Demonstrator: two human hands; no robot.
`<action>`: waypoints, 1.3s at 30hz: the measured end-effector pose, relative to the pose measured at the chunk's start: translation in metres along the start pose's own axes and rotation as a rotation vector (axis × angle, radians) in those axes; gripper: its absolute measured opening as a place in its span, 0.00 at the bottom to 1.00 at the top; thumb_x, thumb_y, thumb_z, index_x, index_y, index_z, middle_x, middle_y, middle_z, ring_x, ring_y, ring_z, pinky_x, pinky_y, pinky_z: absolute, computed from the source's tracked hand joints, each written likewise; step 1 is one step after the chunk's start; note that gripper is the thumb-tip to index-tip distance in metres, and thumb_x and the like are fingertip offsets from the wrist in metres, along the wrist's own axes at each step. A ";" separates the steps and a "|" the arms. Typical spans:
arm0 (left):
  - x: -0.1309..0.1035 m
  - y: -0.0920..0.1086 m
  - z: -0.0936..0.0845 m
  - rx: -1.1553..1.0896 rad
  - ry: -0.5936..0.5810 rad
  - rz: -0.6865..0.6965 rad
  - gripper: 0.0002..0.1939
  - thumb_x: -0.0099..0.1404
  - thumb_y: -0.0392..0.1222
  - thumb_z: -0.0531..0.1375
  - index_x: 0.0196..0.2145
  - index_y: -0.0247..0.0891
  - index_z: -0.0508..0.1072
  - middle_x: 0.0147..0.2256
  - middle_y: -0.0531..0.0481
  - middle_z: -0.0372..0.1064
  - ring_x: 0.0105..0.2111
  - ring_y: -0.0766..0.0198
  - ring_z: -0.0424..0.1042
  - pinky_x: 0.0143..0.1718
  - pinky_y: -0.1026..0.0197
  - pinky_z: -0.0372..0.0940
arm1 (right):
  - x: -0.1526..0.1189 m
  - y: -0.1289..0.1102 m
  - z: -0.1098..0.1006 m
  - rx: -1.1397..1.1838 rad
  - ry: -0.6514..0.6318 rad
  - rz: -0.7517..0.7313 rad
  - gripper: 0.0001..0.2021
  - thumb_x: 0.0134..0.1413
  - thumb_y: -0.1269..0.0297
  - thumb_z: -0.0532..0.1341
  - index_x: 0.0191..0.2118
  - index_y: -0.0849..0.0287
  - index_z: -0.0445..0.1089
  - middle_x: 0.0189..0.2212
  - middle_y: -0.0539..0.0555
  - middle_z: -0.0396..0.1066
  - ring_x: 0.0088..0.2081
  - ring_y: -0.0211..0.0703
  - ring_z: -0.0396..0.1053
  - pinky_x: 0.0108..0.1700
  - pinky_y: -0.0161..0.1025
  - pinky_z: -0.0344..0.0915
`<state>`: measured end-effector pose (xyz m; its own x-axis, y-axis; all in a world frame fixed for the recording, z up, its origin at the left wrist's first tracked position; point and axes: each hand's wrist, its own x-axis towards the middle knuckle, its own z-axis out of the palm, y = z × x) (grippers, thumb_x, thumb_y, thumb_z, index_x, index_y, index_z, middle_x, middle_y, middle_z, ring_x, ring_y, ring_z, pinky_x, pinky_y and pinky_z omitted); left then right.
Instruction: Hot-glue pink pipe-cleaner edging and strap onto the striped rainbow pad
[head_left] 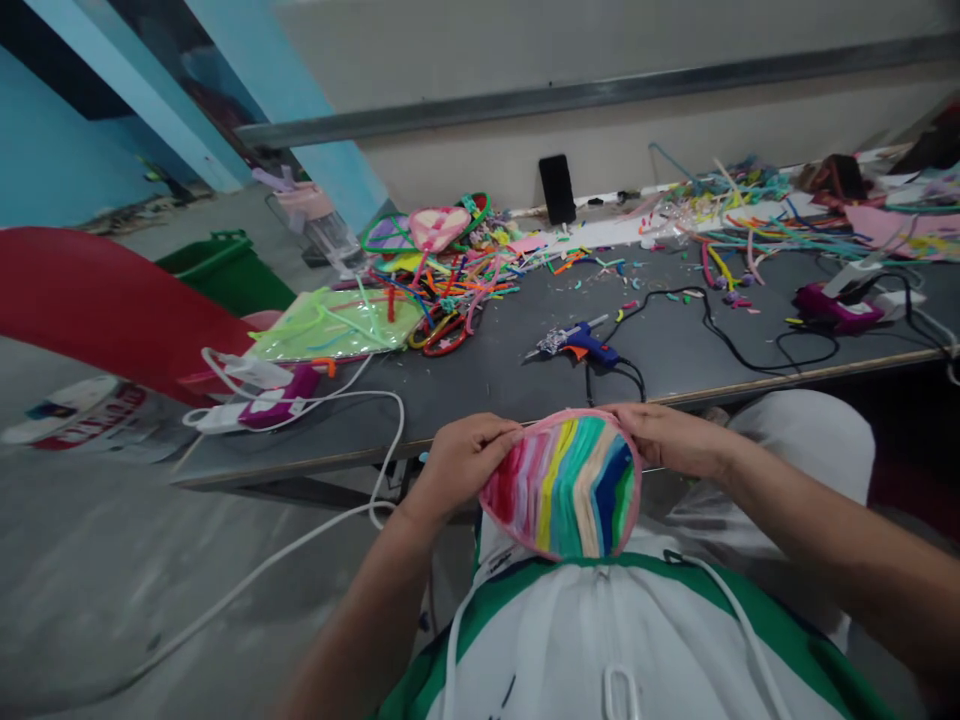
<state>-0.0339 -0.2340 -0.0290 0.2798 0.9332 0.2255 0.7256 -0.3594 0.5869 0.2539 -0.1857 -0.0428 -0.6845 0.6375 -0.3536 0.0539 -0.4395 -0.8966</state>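
Observation:
A rounded panel of multicoloured pipe-cleaner stripes point(566, 490) with a pink rim is held over my lap, just off the table's front edge. My left hand point(469, 460) pinches its upper left rim between thumb and fingers. At its upper right rim my right hand point(664, 437) grips it, with some fingers hidden behind the panel. On the table beyond lies a blue glue gun point(589, 345) with its nozzle pointing left. Further back is a pile of coloured pipe cleaners point(450, 275).
The grey table point(480, 385) also bears a green plastic packet point(337, 325), purple power strips point(281, 398) at left and right, black cables and a clear bottle point(322, 225). A black phone point(557, 188) leans against the wall. A white cable hangs over the left front edge.

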 end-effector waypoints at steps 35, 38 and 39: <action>0.038 0.027 0.033 -0.095 0.168 -0.236 0.15 0.63 0.46 0.56 0.35 0.38 0.81 0.32 0.53 0.79 0.32 0.61 0.74 0.32 0.66 0.63 | -0.012 -0.024 -0.016 0.214 0.383 -0.371 0.27 0.56 0.43 0.56 0.55 0.53 0.69 0.42 0.52 0.78 0.41 0.45 0.74 0.40 0.39 0.70; 0.037 0.026 0.029 -0.108 0.284 -0.279 0.15 0.63 0.46 0.56 0.36 0.37 0.81 0.33 0.52 0.78 0.33 0.61 0.74 0.33 0.65 0.63 | -0.011 0.011 0.006 0.407 0.429 -0.465 0.20 0.55 0.50 0.60 0.49 0.54 0.73 0.43 0.52 0.78 0.44 0.48 0.75 0.47 0.44 0.70; 0.038 0.025 0.029 -0.089 0.315 -0.276 0.15 0.63 0.45 0.56 0.37 0.37 0.81 0.33 0.52 0.78 0.34 0.61 0.74 0.34 0.65 0.62 | -0.009 0.025 0.016 0.384 0.423 -0.472 0.20 0.55 0.49 0.59 0.47 0.54 0.74 0.42 0.54 0.78 0.45 0.51 0.74 0.49 0.47 0.70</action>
<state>0.0134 -0.2078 -0.0282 -0.1330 0.9539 0.2691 0.6854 -0.1076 0.7202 0.2496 -0.2127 -0.0573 -0.2287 0.9688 -0.0953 -0.4883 -0.1988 -0.8497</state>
